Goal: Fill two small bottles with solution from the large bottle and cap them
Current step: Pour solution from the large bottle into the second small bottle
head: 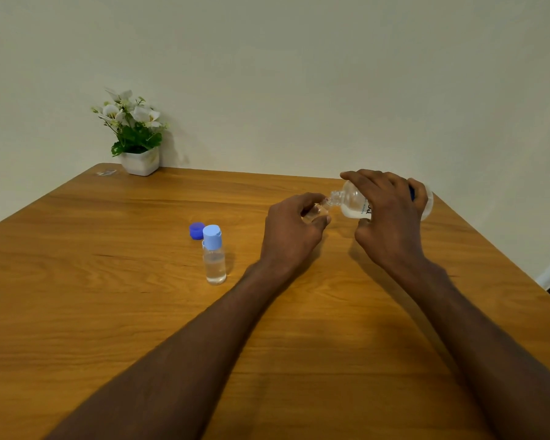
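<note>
On the wooden table (108, 296), left to right, a capped small bottle (215, 262) stands filled, the left hand (294, 230) grips the second small bottle (315, 212), and the right hand (388, 214) clasps the tipped large bottle (356, 204), mouths meeting; any misalignment would likely spill solution.

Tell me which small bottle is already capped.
The small bottle standing alone left of the hands, wearing a light blue cap; the other, gripped in the left hand, is open.
</note>
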`<action>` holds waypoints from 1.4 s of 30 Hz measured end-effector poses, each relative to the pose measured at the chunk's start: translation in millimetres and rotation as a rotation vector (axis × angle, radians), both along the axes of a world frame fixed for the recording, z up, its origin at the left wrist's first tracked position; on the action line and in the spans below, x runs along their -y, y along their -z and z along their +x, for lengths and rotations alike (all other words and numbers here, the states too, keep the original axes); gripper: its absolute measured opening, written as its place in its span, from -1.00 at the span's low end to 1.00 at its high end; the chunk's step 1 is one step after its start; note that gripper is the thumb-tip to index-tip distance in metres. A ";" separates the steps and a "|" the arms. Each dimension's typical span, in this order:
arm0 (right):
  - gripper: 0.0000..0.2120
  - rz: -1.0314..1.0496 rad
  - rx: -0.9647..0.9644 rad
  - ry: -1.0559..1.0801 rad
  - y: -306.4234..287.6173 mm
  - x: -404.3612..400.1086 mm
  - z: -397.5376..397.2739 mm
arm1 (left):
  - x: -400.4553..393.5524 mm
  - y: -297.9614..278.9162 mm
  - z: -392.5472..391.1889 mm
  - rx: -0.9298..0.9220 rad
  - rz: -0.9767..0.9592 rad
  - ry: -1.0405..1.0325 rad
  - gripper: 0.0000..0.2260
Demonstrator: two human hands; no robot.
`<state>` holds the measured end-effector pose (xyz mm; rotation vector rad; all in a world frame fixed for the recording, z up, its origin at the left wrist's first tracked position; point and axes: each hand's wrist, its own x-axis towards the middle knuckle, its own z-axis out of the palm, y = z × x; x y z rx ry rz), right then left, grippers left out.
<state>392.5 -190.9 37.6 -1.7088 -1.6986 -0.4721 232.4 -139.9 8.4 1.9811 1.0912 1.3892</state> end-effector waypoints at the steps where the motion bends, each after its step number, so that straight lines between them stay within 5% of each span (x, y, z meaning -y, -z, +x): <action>1: -0.12 0.002 -0.001 -0.003 0.1 -0.1 0.1 | -0.2 0.2 -0.1 0.002 0.002 0.002 -0.62; 42: -0.13 -0.002 -0.002 -0.005 0.0 -0.7 1.1 | -0.3 0.0 -0.1 0.007 0.014 -0.002 -0.63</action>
